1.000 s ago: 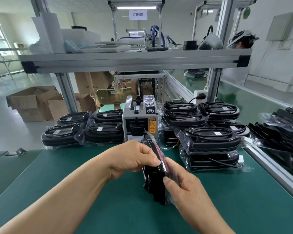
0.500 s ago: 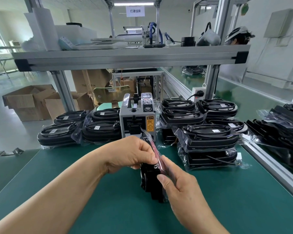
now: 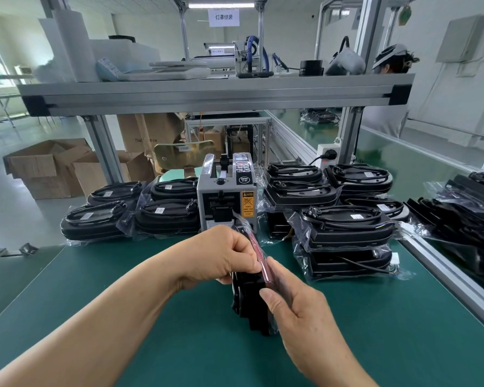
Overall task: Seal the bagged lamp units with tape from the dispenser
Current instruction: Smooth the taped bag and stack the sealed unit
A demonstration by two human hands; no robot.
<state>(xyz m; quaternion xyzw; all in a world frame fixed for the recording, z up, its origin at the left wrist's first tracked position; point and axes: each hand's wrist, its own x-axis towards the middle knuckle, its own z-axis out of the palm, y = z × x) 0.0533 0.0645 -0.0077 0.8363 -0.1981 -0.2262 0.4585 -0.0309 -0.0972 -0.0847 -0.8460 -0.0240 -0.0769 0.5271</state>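
Fingers (image 3: 247,262) of the left hand (image 3: 221,255) are curled round the top edge of the black lamp unit in its clear plastic bag (image 3: 252,311). The unit is stood on edge on the green counter (image 3: 151,331), just before the grey box-shaped tape dispenser (image 3: 225,202). The bag is pinched from the near side by the right hand (image 3: 299,317). Over the last 1 s both grips have been kept and no tape is seen to have been drawn, so sealing is judged not yet begun.
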